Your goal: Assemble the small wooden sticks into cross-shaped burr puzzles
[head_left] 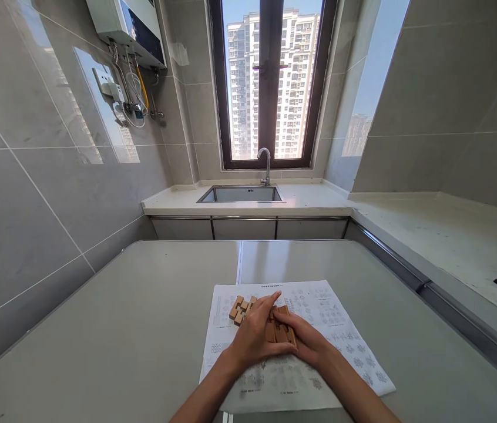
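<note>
A cluster of brown notched wooden puzzle pieces (281, 333) lies on a printed sheet (328, 317), between my two hands. My left hand (255, 330) is curved round the cluster's left side, its fingers reaching to the far edge and its thumb along the near edge. From the right, my right hand (308, 339) presses its fingers against the same pieces. Lighter notched wooden pieces (239, 311) rest on the paper just left of my left hand, partly hidden behind it. The fingers cover part of the brown pieces, so their exact grip is partly hidden.
The sheet, with small line diagrams, lies on a pale table (120, 329) with a centre seam. Beyond stands a counter (169, 201) with a sink (239, 194) and faucet (267, 167) below a window. Another counter (460, 241) runs along the right.
</note>
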A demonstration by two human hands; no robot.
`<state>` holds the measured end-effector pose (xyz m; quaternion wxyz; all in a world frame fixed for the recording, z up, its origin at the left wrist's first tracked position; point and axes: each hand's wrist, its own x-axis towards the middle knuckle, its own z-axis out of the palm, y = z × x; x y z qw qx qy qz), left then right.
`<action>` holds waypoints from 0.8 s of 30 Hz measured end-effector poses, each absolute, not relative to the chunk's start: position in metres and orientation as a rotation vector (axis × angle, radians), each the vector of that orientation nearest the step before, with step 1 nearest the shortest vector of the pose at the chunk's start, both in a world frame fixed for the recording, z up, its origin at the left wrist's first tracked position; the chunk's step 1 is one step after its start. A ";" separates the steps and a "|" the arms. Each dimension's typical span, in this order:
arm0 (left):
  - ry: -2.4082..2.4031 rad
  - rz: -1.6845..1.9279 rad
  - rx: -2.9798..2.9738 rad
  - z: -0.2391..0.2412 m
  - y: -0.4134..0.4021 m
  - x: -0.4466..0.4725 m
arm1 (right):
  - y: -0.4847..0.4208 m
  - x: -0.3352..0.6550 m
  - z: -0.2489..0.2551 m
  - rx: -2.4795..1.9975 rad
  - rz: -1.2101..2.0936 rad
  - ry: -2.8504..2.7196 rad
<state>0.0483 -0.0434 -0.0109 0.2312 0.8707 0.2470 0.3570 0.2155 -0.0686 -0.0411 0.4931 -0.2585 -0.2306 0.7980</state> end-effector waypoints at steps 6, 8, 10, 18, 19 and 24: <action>0.739 0.952 2.238 -0.010 -0.052 0.050 | -0.055 0.227 -0.050 -0.664 1.811 -0.334; 0.754 0.922 2.145 -0.015 -0.054 0.052 | -0.051 0.233 -0.049 -0.683 1.704 -0.269; 0.743 0.876 2.045 -0.021 -0.055 0.054 | -0.048 0.236 -0.048 -0.681 1.637 -0.232; 0.989 0.747 2.029 -0.034 -0.046 0.054 | -0.048 0.232 -0.054 -0.739 1.567 -0.303; 1.032 0.791 2.027 -0.034 -0.044 0.053 | -0.048 0.232 -0.054 -0.757 1.565 -0.320; 1.204 1.092 1.954 -0.031 -0.034 0.049 | -0.052 0.231 -0.046 -0.813 1.583 -0.402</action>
